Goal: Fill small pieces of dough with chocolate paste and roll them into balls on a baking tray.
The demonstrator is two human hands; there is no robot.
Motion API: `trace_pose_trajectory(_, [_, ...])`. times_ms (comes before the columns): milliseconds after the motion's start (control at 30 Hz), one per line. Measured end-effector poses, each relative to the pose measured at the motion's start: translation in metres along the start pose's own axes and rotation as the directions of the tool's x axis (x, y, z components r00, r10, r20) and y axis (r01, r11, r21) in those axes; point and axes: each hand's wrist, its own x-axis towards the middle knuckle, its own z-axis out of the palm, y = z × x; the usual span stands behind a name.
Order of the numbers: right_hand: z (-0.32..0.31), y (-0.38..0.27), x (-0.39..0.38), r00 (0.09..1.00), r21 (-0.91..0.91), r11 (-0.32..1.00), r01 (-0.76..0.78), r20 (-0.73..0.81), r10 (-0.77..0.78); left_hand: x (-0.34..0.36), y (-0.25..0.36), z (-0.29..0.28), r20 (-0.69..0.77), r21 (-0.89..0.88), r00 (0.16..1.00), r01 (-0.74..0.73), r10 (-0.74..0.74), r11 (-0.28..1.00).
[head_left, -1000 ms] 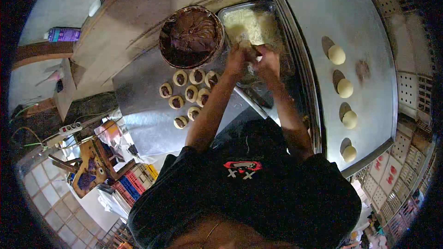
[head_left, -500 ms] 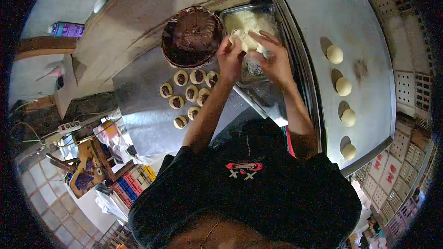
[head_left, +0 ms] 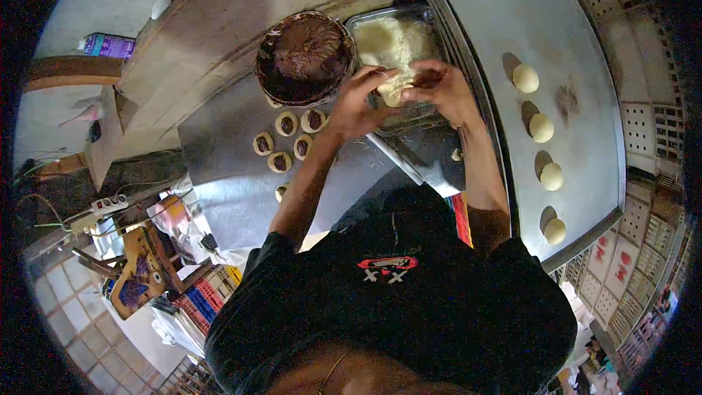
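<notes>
My left hand (head_left: 360,104) and my right hand (head_left: 444,93) face each other, fingers curled round a soft piece of pale dough (head_left: 393,92). Both grip it over the near part of a rectangular pan (head_left: 431,38), which holds a pale yellow, crumbly filling (head_left: 387,40). My fingers partly hide the dough, so whether anything is inside cannot be seen. Just left of the pan stands a round bowl (head_left: 260,66) of dark brown paste (head_left: 311,44). Several flat dough rounds (head_left: 286,124) topped with brown paste lie near my left forearm, which covers some of them.
On the right, a large metal baking tray (head_left: 486,22) carries several smooth dough balls (head_left: 541,128) in a row. The rounds rest on a metal worktop (head_left: 219,132). A power strip (head_left: 110,205) with cables lies at far left, above stacked coloured crates (head_left: 201,303).
Both hands have come nearer my body with the dough, uncovering more of the filling in the pan. My left forearm now covers more of the topped rounds.
</notes>
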Motion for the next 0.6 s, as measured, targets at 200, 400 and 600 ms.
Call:
trace_pose_trajectory(200, [0.014, -0.010, -0.011, 0.991, -0.026, 0.993, 0.112, 0.069, -0.110, -0.016, -0.005, 0.008, -0.024, -0.720, 0.927, 0.245, -0.375, 0.649])
trace_pose_trajectory(400, [0.029, -0.030, -0.031, 0.903, -0.343, 0.836, 0.429, 0.154, -0.401, -0.023, 0.014, -0.005, -0.121, -0.236, 0.968, 0.189, -0.221, 0.953])
trace_pose_trajectory(600, [0.037, -0.033, -0.044, 0.917, -0.437, 0.820, 0.369, 0.029, -0.397, -0.021, 0.042, -0.014, -0.254, -0.071, 0.965, 0.044, -0.061, 0.996])
